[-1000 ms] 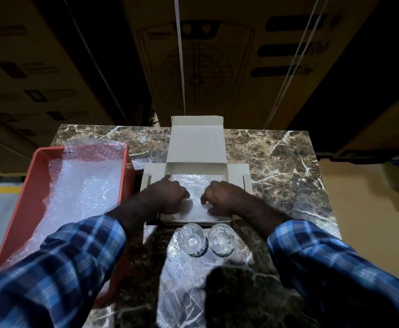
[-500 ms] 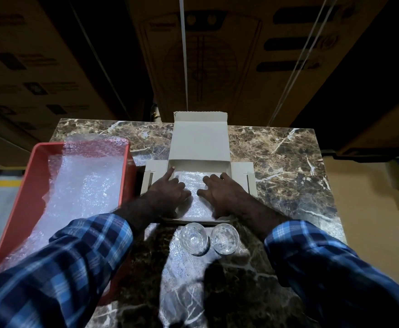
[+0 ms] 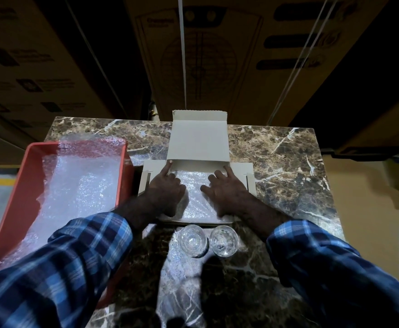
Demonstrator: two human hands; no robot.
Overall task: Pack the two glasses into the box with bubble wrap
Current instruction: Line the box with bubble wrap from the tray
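A white cardboard box (image 3: 198, 147) lies open on the marble table (image 3: 283, 157), lined with a bubble wrap sheet (image 3: 195, 185). The sheet is pressed flat by the left hand (image 3: 166, 192) and right hand (image 3: 227, 194), fingers spread and straight. Two clear glasses (image 3: 192, 240) stand upright just in front of the box. A red tray (image 3: 25, 185) holding more bubble wrap sits left of the box.

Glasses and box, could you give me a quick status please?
Both hands flat, pressing bubble wrap into box. Glasses outside, unwrapped. Nothing blocking.
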